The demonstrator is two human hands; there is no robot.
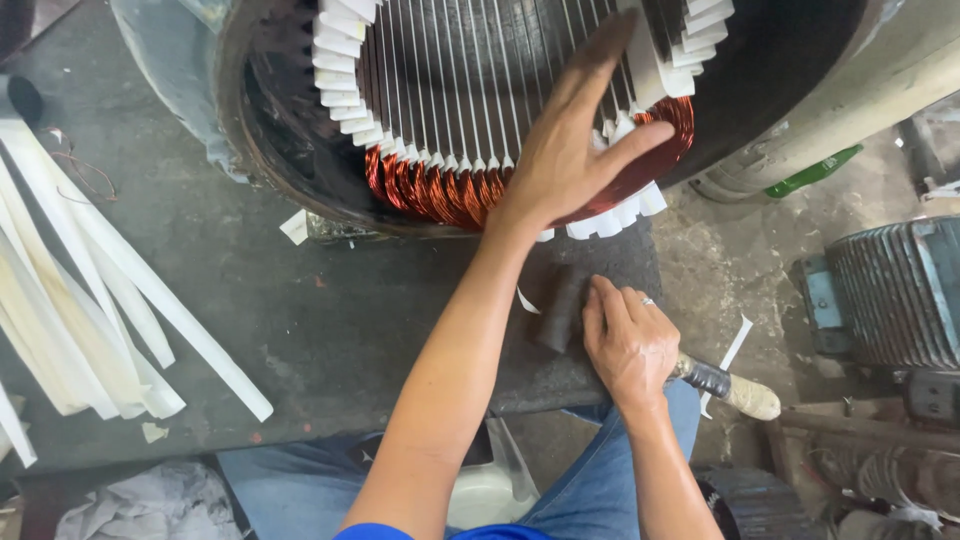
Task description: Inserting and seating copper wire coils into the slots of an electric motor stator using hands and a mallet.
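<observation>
Now left hand (565,150) flat, fingers spread, presses shiny copper wire coils (440,190) into round dark motor stator (290,150) on grey bench (250,300). Right hand (630,345) clenched around dark-headed wooden-handle mallet (720,382), just below stator. Better keep white insulation strips (345,75) aligned, strike gently, fingers away.

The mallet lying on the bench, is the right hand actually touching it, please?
Touching. The head view shows the right hand wrapped over the mallet, its fingers resting on the dark head while the taped handle sticks out past the palm.
</observation>
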